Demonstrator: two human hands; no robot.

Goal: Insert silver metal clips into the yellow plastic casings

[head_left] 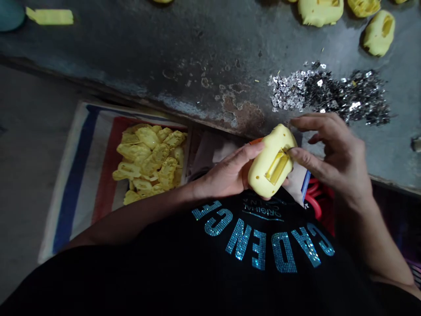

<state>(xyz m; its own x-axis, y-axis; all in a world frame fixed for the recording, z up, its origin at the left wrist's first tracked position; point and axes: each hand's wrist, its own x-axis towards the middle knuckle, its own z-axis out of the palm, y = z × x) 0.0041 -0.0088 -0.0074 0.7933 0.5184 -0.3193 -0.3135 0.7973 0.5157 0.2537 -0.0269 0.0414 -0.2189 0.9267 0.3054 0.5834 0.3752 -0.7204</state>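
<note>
A yellow plastic casing [259,169] with rounded ends rests in my left hand [230,171], whose thumb lies along its side and whose other fingers are mostly hidden beneath it. The casing's rectangular compartment [276,167] faces up, with small round holes near the ends. My right hand [342,153] is at the casing's right side: its thumb tip touches the compartment's upper end, and the index finger is stretched out apart from the thumb. Whether a tiny part sits under that thumb, I cannot tell. Just beyond this hand lies a pile of small shiny metal pieces [329,92].
More yellow casings [379,33] lie at the far right of the grey worktable [148,52]. A flat yellow piece [54,16] is at the far left. Below the worn table edge, a striped sack [108,166] holds many yellow shell parts [151,153]. Something red [314,197] shows near my right forearm.
</note>
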